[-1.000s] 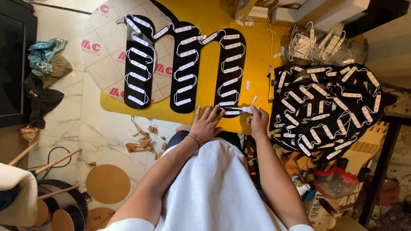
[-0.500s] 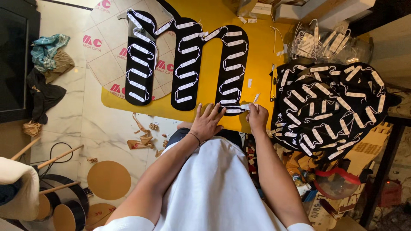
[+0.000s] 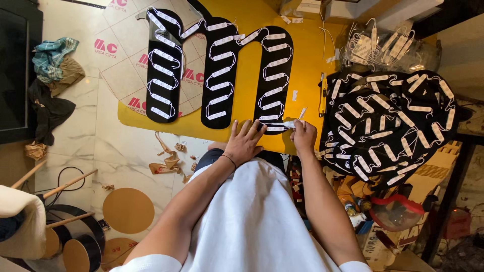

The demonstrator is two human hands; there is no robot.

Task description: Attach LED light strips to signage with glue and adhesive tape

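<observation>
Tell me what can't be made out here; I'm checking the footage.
Head view:
- Right hand: its fingers cover the grip on the white module.
- Black letter: bottom right end under the left hand.
- Second black panel: overlapping, shape unclear.
- Bagged modules: too small to count.

Bright even indoor light, soft shadows, sharp focus, edges slightly bowed

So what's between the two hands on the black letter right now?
In the head view, a small white light module on its wire bridges the gap: the right hand pinches one end, the left hand lies flat beside it on the black letter.
</observation>
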